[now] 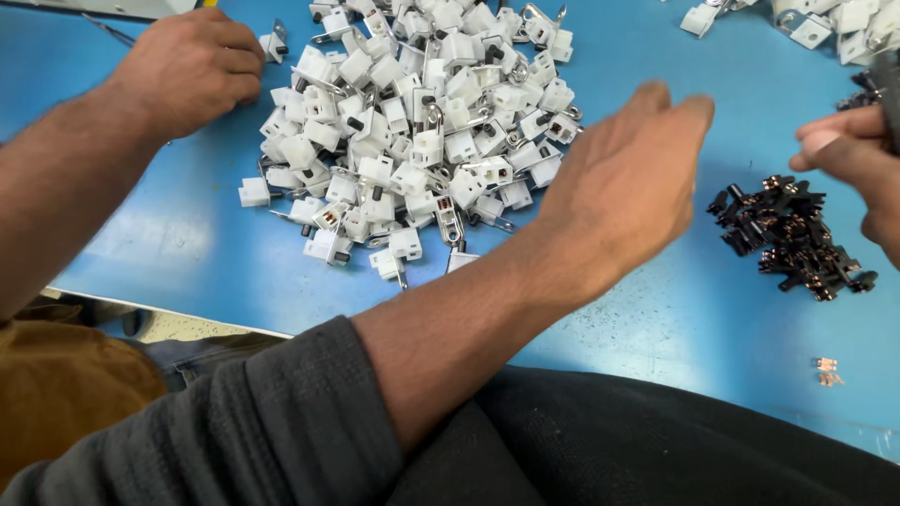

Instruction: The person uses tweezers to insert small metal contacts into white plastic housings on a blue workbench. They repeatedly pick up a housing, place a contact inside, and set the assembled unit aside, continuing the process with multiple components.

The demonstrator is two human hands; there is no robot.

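blue table (187, 234) bears white parts (422, 122) between left hand (187, 66), right hand (628, 187).

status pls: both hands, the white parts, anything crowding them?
Left hand curled, knuckles up at top-left edge of white parts pile; contents unseen. Right hand open, empty, above blue table between pile and black parts. Another person's hand at right edge.

You are at an assembly bench in a small-parts workshop: a blue tabletop (187, 234) carries a heap of white plastic housings (422, 122), a pile of black coil parts (792, 234) towards its right edge, and another worker's hand (858, 155).
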